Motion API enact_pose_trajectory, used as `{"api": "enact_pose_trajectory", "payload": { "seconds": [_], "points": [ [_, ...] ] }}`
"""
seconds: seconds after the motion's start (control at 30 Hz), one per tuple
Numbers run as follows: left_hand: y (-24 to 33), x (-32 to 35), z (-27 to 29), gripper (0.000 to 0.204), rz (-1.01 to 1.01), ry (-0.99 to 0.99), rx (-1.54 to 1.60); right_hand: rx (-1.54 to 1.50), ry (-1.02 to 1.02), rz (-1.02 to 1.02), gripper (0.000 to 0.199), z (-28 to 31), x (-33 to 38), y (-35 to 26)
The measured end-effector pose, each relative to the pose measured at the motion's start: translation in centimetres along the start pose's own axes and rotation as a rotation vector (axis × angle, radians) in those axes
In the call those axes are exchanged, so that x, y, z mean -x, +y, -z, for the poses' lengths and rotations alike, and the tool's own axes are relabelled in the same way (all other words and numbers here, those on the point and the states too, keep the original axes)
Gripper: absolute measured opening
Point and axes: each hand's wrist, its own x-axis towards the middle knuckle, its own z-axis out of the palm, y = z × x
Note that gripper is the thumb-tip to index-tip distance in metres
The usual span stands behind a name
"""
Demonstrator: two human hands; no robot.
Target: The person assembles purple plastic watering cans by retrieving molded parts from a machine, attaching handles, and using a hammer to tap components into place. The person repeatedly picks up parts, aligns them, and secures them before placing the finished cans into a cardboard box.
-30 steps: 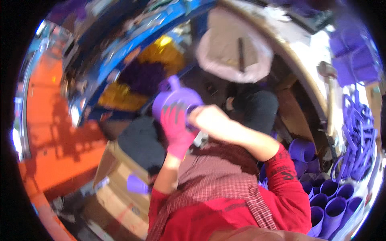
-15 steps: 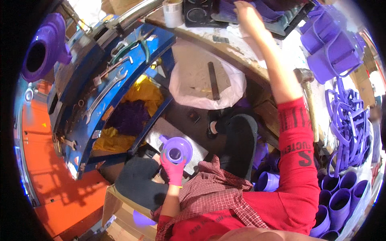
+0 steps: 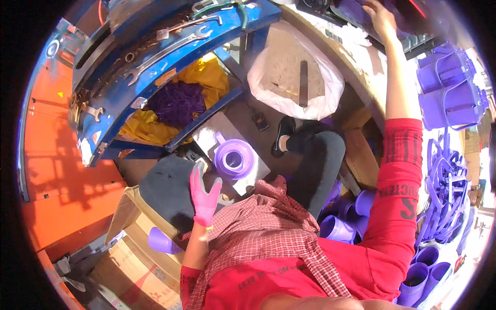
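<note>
My left hand [image 3: 205, 195], in a pink glove with grey fingertips, is open, with thumb and fingers apart and nothing in it. Just beyond its fingertips, a round purple plastic piece [image 3: 248, 164] with a wide rim, a hollow centre and a side tab sits on a pale grey board [image 3: 207, 135] by my knees. It is apart from the glove. My bare right hand [image 3: 383, 21] reaches to the far right, its fingers stretched over a black tray [image 3: 416, 47] with purple pieces [image 3: 354, 11]. Whether the fingertips touch a piece is unclear.
A blue bench [image 3: 170, 54] carrying wrenches [image 3: 168, 51] stands at the left, with yellow cloth [image 3: 209, 75] beneath. A white sack [image 3: 330, 101] lies ahead. Purple straps [image 3: 447, 186] and cups [image 3: 416, 281] are at the right. A cardboard box [image 3: 139, 268] sits lower left.
My left hand has let go of the purple piece and drawn back toward me, opening. My right arm stays stretched out over the tray. The whole view has shifted.
</note>
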Motion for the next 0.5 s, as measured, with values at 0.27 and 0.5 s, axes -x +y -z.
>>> {"api": "enact_pose_trajectory", "payload": {
  "seconds": [0.27, 0.5],
  "points": [
    [1.9, 0.8, 1.3, 0.066, -0.005, 0.034, 0.021, 0.276, -0.046, -0.002, 0.036, -1.7, -3.6, 2.3],
    [2.0, -0.1, 1.1, 0.061, -0.011, 0.054, 0.084, 0.113, 0.527, 0.042, 0.031, 3.6, 2.7, -1.9]
  ]
}}
